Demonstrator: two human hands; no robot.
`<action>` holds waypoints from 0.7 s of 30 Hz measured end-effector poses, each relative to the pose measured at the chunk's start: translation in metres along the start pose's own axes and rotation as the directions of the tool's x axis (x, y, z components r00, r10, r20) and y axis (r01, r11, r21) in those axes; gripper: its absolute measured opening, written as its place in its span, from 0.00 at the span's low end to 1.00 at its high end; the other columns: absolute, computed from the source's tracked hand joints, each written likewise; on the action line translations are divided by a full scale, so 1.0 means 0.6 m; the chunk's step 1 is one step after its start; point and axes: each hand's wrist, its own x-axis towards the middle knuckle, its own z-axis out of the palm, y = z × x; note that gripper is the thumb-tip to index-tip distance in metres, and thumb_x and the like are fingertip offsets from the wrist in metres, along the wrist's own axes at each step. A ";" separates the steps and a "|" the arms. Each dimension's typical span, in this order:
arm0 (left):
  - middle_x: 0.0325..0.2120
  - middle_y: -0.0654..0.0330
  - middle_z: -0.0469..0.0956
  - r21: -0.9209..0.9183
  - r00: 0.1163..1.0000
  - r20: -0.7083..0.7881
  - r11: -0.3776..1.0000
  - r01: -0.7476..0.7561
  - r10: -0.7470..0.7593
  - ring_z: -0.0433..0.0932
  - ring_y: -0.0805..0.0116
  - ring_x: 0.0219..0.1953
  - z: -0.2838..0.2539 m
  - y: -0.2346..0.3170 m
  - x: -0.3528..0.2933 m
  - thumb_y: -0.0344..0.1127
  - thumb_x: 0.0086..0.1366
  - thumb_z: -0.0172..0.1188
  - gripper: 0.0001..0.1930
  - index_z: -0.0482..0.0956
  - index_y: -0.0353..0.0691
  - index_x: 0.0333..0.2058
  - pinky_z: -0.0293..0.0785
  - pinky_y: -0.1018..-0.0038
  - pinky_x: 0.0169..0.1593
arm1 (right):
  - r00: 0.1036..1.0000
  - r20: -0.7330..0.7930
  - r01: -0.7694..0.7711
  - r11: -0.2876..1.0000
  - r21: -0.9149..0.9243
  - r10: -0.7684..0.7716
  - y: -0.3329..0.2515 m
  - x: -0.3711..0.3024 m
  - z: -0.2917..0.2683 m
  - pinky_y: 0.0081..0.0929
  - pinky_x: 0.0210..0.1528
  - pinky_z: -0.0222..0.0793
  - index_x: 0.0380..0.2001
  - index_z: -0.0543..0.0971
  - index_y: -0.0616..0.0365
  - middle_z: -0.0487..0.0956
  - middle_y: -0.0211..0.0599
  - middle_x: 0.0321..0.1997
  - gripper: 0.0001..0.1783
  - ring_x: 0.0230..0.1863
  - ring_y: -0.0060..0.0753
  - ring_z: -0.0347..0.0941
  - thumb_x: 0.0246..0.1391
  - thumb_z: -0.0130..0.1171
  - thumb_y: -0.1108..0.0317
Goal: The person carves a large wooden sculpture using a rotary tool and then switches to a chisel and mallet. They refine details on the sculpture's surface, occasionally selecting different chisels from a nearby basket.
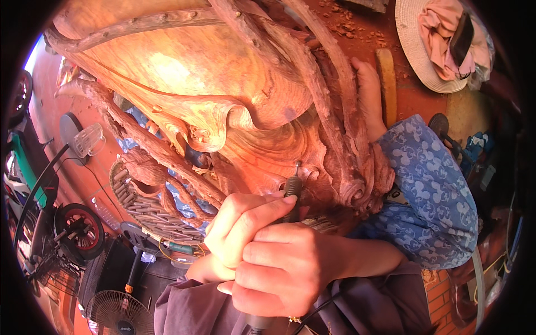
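Note:
A rotary carving handpiece (293, 192) with a dark ribbed grip and a thin metal bit is clasped in both my hands. My left hand (240, 226) is closed around its front part, thumb and fingertips near the ribbed neck. Just below, my right hand (285, 271) wraps the body of the tool; its lower end shows beneath. The bit's tip meets or lies very near the swirled surface of a large carved wooden piece (184, 67). Twisted branch-like strips (329, 106) arch over this carving, and I cannot tell whether the tip touches it.
Left of the carving, a round basket (120, 192) holds several metal bits. Beyond it are a lamp (86, 139), a wheel (78, 231) and a fan (120, 312). Blue patterned cloth (430, 190) covers a bent leg at right, near a straw hat (410, 50) and wood chips (340, 22).

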 end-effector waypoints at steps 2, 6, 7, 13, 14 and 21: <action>0.33 0.49 0.81 0.018 1.000 -0.019 1.000 -0.006 0.006 0.81 0.59 0.34 0.000 0.004 0.000 0.35 0.47 0.62 0.19 0.81 0.28 0.38 0.79 0.70 0.34 | 1.000 -0.006 0.000 1.000 0.010 0.000 -0.003 0.001 0.002 0.22 0.22 0.57 0.14 0.66 0.54 0.65 0.26 0.18 0.09 0.22 0.24 0.65 0.31 0.56 0.66; 0.33 0.51 0.81 0.013 0.996 -0.075 0.998 -0.054 0.055 0.81 0.61 0.34 -0.002 0.008 -0.008 0.31 0.46 0.65 0.18 0.82 0.30 0.38 0.79 0.72 0.33 | 0.999 0.028 0.047 0.999 -0.002 -0.047 -0.012 0.013 -0.012 0.22 0.22 0.57 0.13 0.65 0.53 0.65 0.26 0.18 0.10 0.22 0.25 0.65 0.31 0.57 0.67; 0.33 0.51 0.81 0.031 0.989 -0.116 0.995 -0.090 0.093 0.81 0.61 0.34 0.003 0.009 -0.012 0.31 0.46 0.65 0.18 0.83 0.31 0.39 0.79 0.73 0.33 | 0.999 0.002 0.046 0.999 -0.011 -0.046 -0.016 0.013 -0.016 0.23 0.23 0.59 0.14 0.67 0.54 0.66 0.27 0.19 0.10 0.24 0.25 0.66 0.32 0.59 0.68; 0.32 0.59 0.78 0.103 0.920 -0.234 0.948 -0.300 0.316 0.80 0.69 0.28 0.025 0.021 -0.015 0.27 0.49 0.66 0.16 0.84 0.34 0.40 0.78 0.78 0.28 | 0.990 -0.082 0.101 0.987 -0.124 -0.112 -0.041 -0.021 -0.065 0.31 0.37 0.74 0.23 0.77 0.55 0.77 0.30 0.31 0.10 0.37 0.31 0.74 0.42 0.71 0.70; 0.32 0.60 0.77 0.168 0.898 -0.183 0.913 -0.372 0.400 0.79 0.71 0.28 0.022 0.019 -0.013 0.30 0.51 0.65 0.14 0.84 0.35 0.39 0.78 0.79 0.27 | 0.996 -0.054 0.062 0.967 -0.246 -0.077 -0.045 -0.034 -0.081 0.33 0.38 0.74 0.25 0.79 0.52 0.75 0.29 0.36 0.09 0.39 0.33 0.71 0.41 0.71 0.70; 0.34 0.59 0.76 0.014 0.848 -0.342 0.904 -0.427 0.405 0.76 0.72 0.28 0.085 0.064 -0.019 0.32 0.39 0.59 0.24 0.81 0.32 0.40 0.77 0.78 0.31 | 0.971 -0.062 -0.238 0.890 -0.389 0.232 -0.090 -0.100 -0.146 0.30 0.34 0.73 0.39 0.78 0.54 0.72 0.47 0.44 0.19 0.39 0.38 0.71 0.50 0.65 0.52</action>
